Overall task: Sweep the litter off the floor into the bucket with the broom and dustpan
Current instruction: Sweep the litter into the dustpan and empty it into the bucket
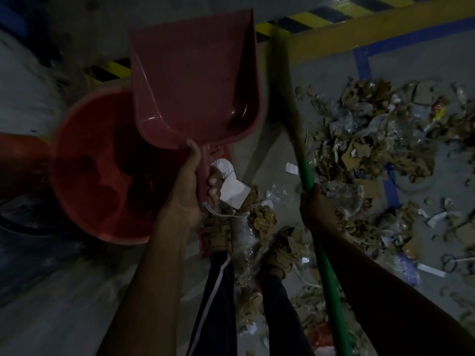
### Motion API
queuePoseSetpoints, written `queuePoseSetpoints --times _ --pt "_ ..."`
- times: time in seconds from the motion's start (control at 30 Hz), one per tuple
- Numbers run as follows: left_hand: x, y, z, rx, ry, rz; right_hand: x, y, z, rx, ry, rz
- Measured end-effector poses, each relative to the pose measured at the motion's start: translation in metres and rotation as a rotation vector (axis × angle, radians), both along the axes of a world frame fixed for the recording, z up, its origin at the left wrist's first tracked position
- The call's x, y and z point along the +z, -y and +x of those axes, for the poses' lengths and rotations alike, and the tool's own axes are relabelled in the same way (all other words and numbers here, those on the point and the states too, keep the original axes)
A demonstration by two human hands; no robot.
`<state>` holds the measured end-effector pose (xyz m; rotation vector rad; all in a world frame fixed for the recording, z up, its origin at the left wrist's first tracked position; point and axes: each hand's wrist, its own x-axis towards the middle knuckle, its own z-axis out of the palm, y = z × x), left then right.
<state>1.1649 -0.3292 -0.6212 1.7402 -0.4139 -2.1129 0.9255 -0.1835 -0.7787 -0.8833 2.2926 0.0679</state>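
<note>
Litter (pixel 372 140) of torn cardboard, paper and plastic lies heaped on the grey floor (pixel 295 98) toward three o'clock, with more around the person's shoes (pixel 280 250) at six. The left hand (pixel 190 186) curls round the handle of the red dustpan (pixel 190 80), raised toward twelve above the red bucket (pixel 102 176) at nine. The right hand (pixel 316 204) grips the green broom (pixel 305 170) handle near four o'clock.

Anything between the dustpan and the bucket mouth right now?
Nothing visible. The left hand holds the empty dustpan raised, overlapping the bucket rim, whose mouth is open. The litter lies off to the right, beside the broom.
</note>
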Motion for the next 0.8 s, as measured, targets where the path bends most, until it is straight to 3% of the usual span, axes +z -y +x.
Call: queuePoseSetpoints --times 0.1,0.23,0.37,0.5,0.8 --pt "-0.006 -0.006 -0.001 -0.021 0.030 -0.002 0.003 -0.014 -0.013 -0.089 0.068 -0.121" --pt "-0.006 -0.012 -0.014 0.009 0.134 -0.031 0.016 -0.016 -0.023 0.036 0.116 -0.284" --pt "-0.005 -0.012 -0.034 0.066 0.229 -0.099 0.019 -0.001 -0.014 0.146 0.323 -0.260" --pt "-0.003 -0.012 -0.051 0.119 0.275 -0.168 0.014 0.004 -0.006 0.335 0.265 -0.074" --pt "0.001 -0.028 -0.062 0.211 0.428 -0.175 0.018 -0.044 -0.085 -0.184 0.113 0.039"
